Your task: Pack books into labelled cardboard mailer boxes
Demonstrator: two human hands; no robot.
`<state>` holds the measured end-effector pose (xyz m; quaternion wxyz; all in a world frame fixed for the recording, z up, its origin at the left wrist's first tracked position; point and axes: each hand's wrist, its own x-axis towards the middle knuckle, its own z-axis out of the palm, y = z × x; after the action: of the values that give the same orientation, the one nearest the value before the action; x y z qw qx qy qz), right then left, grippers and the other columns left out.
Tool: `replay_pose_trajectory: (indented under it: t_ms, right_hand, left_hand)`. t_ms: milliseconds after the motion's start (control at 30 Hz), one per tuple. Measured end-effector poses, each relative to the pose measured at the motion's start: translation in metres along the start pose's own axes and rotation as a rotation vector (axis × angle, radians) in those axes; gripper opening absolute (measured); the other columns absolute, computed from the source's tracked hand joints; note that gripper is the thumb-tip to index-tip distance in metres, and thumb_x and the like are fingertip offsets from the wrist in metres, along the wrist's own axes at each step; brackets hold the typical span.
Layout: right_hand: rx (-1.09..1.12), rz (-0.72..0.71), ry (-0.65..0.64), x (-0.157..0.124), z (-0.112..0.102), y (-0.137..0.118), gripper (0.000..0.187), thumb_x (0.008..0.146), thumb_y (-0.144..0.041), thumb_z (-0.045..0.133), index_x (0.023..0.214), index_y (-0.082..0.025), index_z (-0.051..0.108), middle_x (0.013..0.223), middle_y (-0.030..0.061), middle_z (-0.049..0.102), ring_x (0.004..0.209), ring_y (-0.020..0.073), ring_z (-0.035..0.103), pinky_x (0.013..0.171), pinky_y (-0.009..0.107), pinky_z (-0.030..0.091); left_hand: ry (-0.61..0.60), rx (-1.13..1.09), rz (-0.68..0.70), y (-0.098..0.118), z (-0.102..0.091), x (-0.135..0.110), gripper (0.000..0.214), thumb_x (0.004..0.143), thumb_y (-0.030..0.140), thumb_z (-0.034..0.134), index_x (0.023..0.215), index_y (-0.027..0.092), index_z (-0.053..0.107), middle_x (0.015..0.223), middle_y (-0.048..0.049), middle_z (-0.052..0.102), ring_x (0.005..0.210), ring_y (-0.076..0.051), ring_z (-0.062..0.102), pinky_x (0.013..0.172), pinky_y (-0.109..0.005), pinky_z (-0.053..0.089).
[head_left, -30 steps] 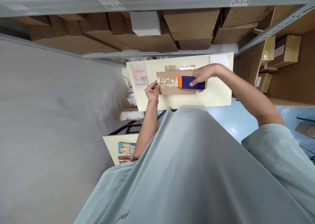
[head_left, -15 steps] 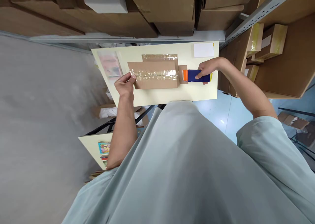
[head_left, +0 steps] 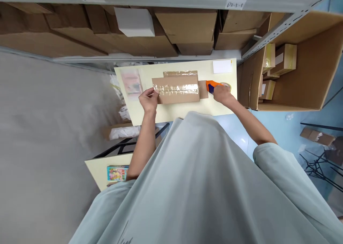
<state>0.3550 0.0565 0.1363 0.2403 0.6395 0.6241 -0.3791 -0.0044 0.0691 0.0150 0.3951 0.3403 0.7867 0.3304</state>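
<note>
A flat brown cardboard box (head_left: 178,95) lies on the pale yellow table (head_left: 171,110), with a strip of clear tape (head_left: 179,88) running along its top. My left hand (head_left: 148,98) pinches the tape's left end at the box's left edge. My right hand (head_left: 222,93) is closed around an orange and blue tape dispenser (head_left: 210,85) just past the box's right end, tipped down at the table.
A pink packet (head_left: 131,82) lies at the table's left end and a white label (head_left: 222,66) at its far right corner. Shelves of cardboard boxes (head_left: 184,26) stand behind. A large open carton (head_left: 292,72) holding small boxes is to the right. A lower shelf (head_left: 107,167) with coloured books sits by my left elbow.
My right hand pulled the dispenser rightward along the box, laying tape across it, and has now turned it downward at the box's right end. The left hand stayed on the tape's left end.
</note>
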Motion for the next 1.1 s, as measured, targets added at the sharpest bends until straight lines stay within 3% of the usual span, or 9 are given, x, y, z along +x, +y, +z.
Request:
replay_pose_trajectory:
  t_ms: [167,300,400,500,700,800,933,1033,1100]
  right_hand:
    - [-0.009,0.081,0.241,-0.039,-0.035,-0.020,0.064,0.115,-0.029,0.044,0.163,0.012,0.046,0.142,0.0375,0.076,0.133,0.0471,0.076,0.118,0.052,0.054]
    - [0.003,-0.046,0.398,-0.056,-0.078,-0.069,0.065,0.109,-0.024,0.045,0.161,0.014,0.044,0.141,0.0383,0.076,0.126,0.0488,0.077,0.119,0.054,0.053]
    - [-0.021,-0.204,0.538,-0.053,-0.115,-0.111,0.063,0.105,-0.019,0.044,0.159,0.012,0.045,0.143,0.0381,0.075,0.133,0.0497,0.072,0.123,0.057,0.049]
    - [-0.052,-0.310,0.679,-0.042,-0.156,-0.150,0.063,0.104,-0.014,0.041,0.163,0.007,0.043,0.152,0.0358,0.071,0.140,0.0460,0.069,0.127,0.056,0.045]
    - [-0.146,-0.293,0.825,-0.006,-0.232,-0.200,0.063,0.104,-0.009,0.044,0.166,0.001,0.047,0.157,0.0278,0.072,0.154,0.0364,0.061,0.137,0.047,0.036]
    - [-0.189,-0.280,0.788,0.014,-0.254,-0.211,0.062,0.103,-0.007,0.048,0.164,0.003,0.052,0.161,0.0292,0.069,0.157,0.0362,0.060,0.138,0.047,0.035]
    - [-0.193,-0.269,0.716,0.036,-0.268,-0.216,0.067,0.104,-0.008,0.050,0.169,0.005,0.048,0.172,0.0303,0.060,0.163,0.0371,0.055,0.140,0.049,0.036]
    - [-0.169,-0.269,0.809,0.041,-0.259,-0.210,0.071,0.107,-0.010,0.040,0.177,0.003,0.039,0.180,0.0285,0.051,0.168,0.0364,0.048,0.143,0.052,0.031]
    - [-0.101,-0.250,0.934,0.037,-0.231,-0.197,0.072,0.113,-0.018,0.032,0.183,0.000,0.030,0.185,0.0280,0.044,0.173,0.0363,0.040,0.145,0.055,0.029]
  left_hand:
    - [0.052,0.226,0.360,0.039,0.006,-0.029,0.065,0.084,0.015,0.078,0.148,0.011,0.070,0.152,-0.0249,0.070,0.153,-0.040,0.062,0.139,-0.058,0.043]
    - [-0.151,0.185,0.831,0.109,0.019,-0.064,0.053,0.101,0.026,0.067,0.154,0.021,0.069,0.161,-0.0194,0.067,0.160,-0.037,0.057,0.142,-0.057,0.042]
    - [-0.183,0.143,1.045,0.163,0.021,-0.074,0.049,0.111,0.030,0.056,0.159,0.027,0.068,0.168,-0.0156,0.065,0.166,-0.034,0.052,0.144,-0.056,0.039]
    - [-0.169,0.113,1.116,0.204,0.017,-0.056,0.057,0.113,0.029,0.049,0.169,0.026,0.059,0.179,-0.0153,0.055,0.172,-0.034,0.047,0.145,-0.056,0.037]
    - [-0.162,0.107,1.124,0.254,0.016,0.023,0.075,0.105,0.025,0.055,0.178,0.017,0.047,0.192,-0.0161,0.036,0.181,-0.036,0.031,0.150,-0.057,0.027]
    - [-0.217,0.174,1.092,0.263,0.019,0.050,0.083,0.096,0.019,0.059,0.177,0.006,0.047,0.189,-0.0230,0.038,0.180,-0.040,0.033,0.150,-0.059,0.028]
    - [-0.280,0.213,1.065,0.251,0.019,0.059,0.080,0.095,0.019,0.060,0.174,0.005,0.052,0.186,-0.0241,0.045,0.177,-0.041,0.039,0.150,-0.062,0.028]
    - [-0.301,0.193,1.001,0.218,0.015,0.053,0.075,0.099,0.024,0.061,0.172,0.009,0.054,0.183,-0.0234,0.049,0.174,-0.040,0.045,0.149,-0.061,0.030]
    - [-0.303,0.167,0.910,0.181,0.007,0.047,0.073,0.101,0.030,0.063,0.172,0.013,0.055,0.182,-0.0222,0.052,0.173,-0.039,0.046,0.148,-0.061,0.032]
